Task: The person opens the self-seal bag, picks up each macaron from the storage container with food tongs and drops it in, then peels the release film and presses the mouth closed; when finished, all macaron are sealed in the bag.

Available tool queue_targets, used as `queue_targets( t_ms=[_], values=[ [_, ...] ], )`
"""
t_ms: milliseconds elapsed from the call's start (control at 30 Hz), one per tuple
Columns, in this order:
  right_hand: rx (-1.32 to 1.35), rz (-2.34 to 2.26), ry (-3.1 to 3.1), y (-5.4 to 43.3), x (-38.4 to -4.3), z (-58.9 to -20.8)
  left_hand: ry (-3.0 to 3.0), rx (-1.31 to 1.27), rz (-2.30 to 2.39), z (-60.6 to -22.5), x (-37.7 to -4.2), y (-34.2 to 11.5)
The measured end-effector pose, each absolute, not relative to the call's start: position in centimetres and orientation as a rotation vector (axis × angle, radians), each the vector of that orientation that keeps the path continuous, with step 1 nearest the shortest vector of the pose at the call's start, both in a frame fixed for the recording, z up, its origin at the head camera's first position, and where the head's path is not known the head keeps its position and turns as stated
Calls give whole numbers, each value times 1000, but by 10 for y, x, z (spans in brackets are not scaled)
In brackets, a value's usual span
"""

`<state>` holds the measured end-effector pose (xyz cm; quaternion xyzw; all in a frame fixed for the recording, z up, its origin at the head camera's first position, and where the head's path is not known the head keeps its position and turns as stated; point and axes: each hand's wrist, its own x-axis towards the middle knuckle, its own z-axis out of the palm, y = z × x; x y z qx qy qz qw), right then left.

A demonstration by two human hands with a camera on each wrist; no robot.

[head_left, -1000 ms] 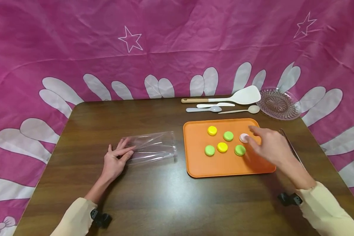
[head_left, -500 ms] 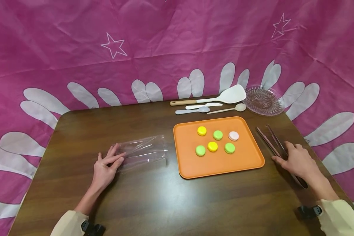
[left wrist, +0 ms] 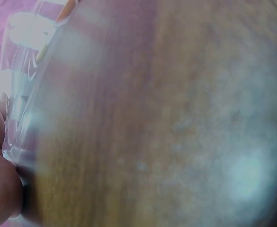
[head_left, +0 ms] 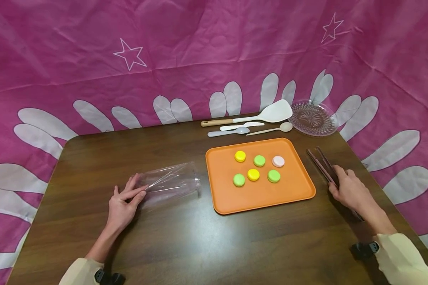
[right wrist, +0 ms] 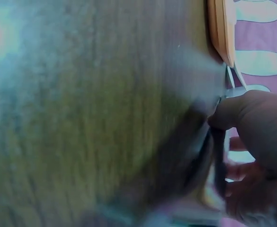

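Note:
My left hand [head_left: 123,206] pinches one end of a clear plastic bag [head_left: 176,183] between thumb and fingers, the bag lying along the table. Only part of that hand and the shiny bag show at the left of the left wrist view. At the right, my right hand [head_left: 351,190] grips metal tongs [head_left: 317,163] around the middle, their tips spread apart and pointing away from me. Between the hands an orange tray [head_left: 264,198] bears several macarons: yellow [head_left: 240,156], green [head_left: 274,176] and one pale pink [head_left: 278,161]. Both wrist views are blurred.
Behind the tray lie a white spatula [head_left: 276,111] with a wooden handle, a white knife [head_left: 240,126], a pale spoon [head_left: 228,132] and a beige spoon [head_left: 285,127]. A clear patterned plate [head_left: 313,118] sits at the back right corner. A pink cloth [head_left: 199,47] hangs behind the table.
My right hand has moved right from above the pink macaron to the tongs, which it now grips and has lifted slightly. The left hand keeps hold of the bag. The head view has shifted.

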<state>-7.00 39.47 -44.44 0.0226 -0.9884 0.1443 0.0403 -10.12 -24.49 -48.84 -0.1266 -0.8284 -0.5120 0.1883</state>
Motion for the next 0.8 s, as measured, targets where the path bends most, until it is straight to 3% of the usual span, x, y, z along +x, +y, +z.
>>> queue_targets(
  t_ms=[300,633,800],
  values=[
    [272,479,-2741,397,-69,-447,-2351,-361,-1415,-486,-101,-246],
    [669,446,-2639,385,-69,-432,-2348,-346,-1402,-491,-104,-248],
    [724,418,-2631,382,-68,-434,-2357,-356,-1409,-488,-101,-246]
  ],
)
